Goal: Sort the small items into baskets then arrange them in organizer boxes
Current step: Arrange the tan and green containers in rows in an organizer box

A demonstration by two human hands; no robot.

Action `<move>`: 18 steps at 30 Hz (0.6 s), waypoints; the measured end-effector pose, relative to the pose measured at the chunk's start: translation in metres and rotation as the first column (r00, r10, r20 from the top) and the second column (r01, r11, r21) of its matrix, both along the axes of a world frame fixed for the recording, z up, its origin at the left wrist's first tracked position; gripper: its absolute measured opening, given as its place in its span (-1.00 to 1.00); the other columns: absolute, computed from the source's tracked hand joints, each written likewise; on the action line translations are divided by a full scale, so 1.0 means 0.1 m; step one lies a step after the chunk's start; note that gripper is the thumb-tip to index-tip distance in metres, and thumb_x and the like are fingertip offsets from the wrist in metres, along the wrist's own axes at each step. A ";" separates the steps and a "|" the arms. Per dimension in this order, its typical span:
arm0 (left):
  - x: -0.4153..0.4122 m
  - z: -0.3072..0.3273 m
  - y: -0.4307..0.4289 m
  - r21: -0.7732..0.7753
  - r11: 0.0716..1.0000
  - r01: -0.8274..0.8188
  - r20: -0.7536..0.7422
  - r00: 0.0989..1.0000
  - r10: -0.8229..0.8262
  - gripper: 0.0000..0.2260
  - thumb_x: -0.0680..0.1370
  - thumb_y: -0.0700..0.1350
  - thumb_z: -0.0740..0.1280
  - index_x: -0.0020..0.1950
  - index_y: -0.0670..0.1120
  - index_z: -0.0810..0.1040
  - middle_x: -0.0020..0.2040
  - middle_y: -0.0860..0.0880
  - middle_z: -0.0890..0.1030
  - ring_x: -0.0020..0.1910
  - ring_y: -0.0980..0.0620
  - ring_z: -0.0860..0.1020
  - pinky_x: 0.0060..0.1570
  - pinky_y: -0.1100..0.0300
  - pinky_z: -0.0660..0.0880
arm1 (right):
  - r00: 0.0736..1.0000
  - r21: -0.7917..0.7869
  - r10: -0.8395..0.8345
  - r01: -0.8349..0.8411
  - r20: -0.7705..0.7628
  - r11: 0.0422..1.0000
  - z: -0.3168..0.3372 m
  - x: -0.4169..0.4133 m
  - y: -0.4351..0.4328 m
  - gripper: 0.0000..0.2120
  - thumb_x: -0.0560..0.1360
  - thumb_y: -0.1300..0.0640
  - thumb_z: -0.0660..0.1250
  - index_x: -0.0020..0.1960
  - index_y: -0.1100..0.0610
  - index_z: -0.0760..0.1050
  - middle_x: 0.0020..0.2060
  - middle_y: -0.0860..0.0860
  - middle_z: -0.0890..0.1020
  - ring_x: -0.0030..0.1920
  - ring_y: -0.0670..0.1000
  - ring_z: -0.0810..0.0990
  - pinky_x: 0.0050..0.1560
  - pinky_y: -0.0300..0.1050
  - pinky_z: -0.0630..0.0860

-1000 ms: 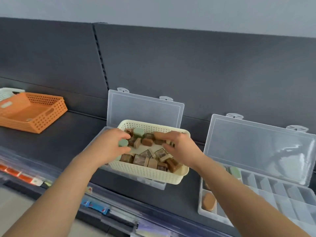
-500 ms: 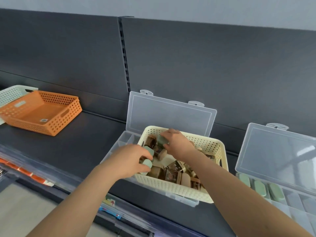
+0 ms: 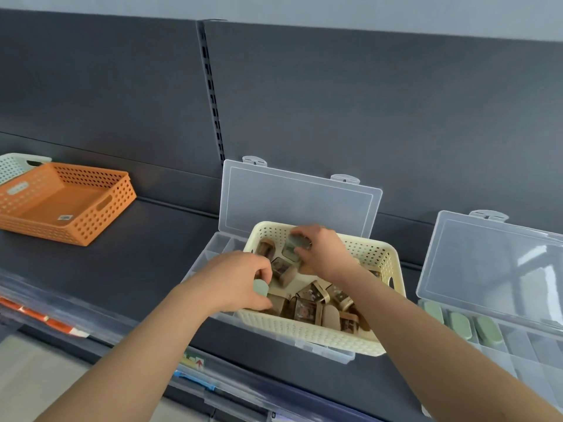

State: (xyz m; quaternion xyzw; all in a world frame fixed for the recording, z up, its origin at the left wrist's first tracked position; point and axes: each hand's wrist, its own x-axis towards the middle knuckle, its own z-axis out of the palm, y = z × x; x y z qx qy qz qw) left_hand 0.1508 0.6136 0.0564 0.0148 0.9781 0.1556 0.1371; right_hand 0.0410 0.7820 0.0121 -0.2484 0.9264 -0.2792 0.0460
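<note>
A cream perforated basket (image 3: 307, 333) full of several small brown and green items sits on an open clear organizer box (image 3: 300, 197). My left hand (image 3: 234, 283) is at the basket's left rim and grips a pale green oval piece (image 3: 260, 287). My right hand (image 3: 323, 252) reaches into the basket's far side and pinches another green oval piece (image 3: 298, 241). A third green piece (image 3: 289, 254) lies just under it among brown blocks (image 3: 304, 310).
A second open organizer box (image 3: 499, 269) at the right holds three green ovals (image 3: 460, 322) in its compartments. An orange basket (image 3: 65, 202) stands at the far left with a white basket (image 3: 13, 166) behind it. All rest on a dark shelf (image 3: 146, 245) with a clear front rail.
The view has shifted so the basket now sits further right. My right hand has lifted a green piece at the basket's far side. My left hand still grips its green piece.
</note>
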 end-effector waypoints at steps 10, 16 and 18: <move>-0.11 0.16 0.58 0.188 0.978 0.090 -0.266 0.963 -0.037 -0.84 0.58 0.01 0.25 0.11 0.18 0.57 0.10 0.27 0.50 -0.28 0.25 0.46 -0.22 0.41 0.36 | 0.995 -0.200 -0.083 0.093 0.054 0.975 0.26 0.15 1.13 -0.65 0.56 0.05 0.29 0.32 -0.13 0.44 0.06 -0.02 0.52 0.02 -0.06 0.55 0.08 -0.17 0.52; -0.24 0.16 1.49 0.398 0.894 0.208 -0.311 0.947 -0.082 -0.85 0.52 0.09 0.36 0.08 0.22 0.57 0.13 0.27 0.44 0.01 0.24 0.46 0.06 0.24 0.46 | 0.949 -0.361 -0.279 0.315 0.150 0.878 0.38 0.37 2.16 -0.64 0.48 0.27 0.37 0.18 -0.10 0.51 -0.11 -0.07 0.62 -0.10 -0.04 0.63 -0.21 -0.29 0.56; -0.27 0.12 1.84 0.418 0.874 0.248 -0.304 0.945 -0.123 -0.81 0.49 0.08 0.41 0.09 0.24 0.55 0.16 0.26 0.39 -0.02 0.23 0.46 0.06 0.23 0.46 | 0.924 -0.355 -0.350 0.381 0.151 0.854 0.36 0.47 2.55 -0.61 0.44 0.31 0.40 0.14 -0.11 0.51 -0.12 -0.08 0.62 -0.12 -0.03 0.62 -0.29 -0.39 0.50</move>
